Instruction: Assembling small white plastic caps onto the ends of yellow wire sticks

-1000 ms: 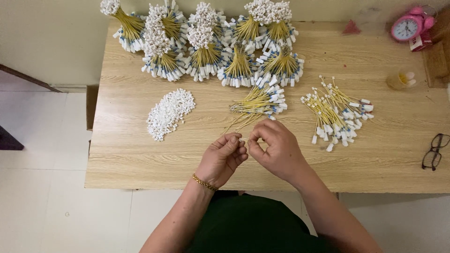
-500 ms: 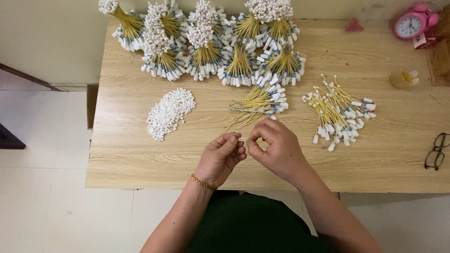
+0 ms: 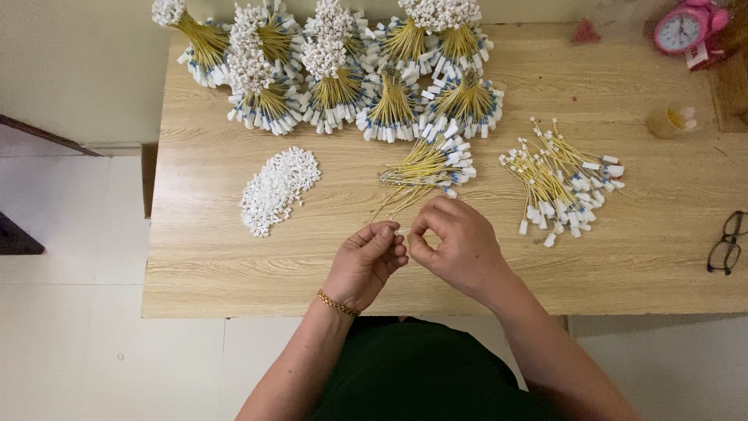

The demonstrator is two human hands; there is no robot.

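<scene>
The left hand [image 3: 366, 261] and the right hand [image 3: 456, 245] meet fingertip to fingertip just above the near part of the tabletop [image 3: 623, 265]. Each grip is pinched nearly closed, thumb against forefinger, on a small white piece [image 3: 400, 232] that shows only as a speck between them; what else they hold is hidden by the fingers. A gold bracelet [image 3: 337, 303] circles the left wrist.

Just beyond the grip lies a loose bunch of yellow wires [image 3: 427, 168] with white ends, its thin tips fanned out toward the hands. To the left of the grip, a little farther off, sits a heap of small white caps [image 3: 276, 189]. To the right of the grip lies a second spread of yellow wires with white tags [image 3: 561, 183].

Farther out, along the back edge, stand bound wire bundles [image 3: 335, 70] in a crowded row. Far right of the grip, glasses [image 3: 726, 243] rest at the edge, and a pink alarm clock [image 3: 686, 27] stands in the far corner.
</scene>
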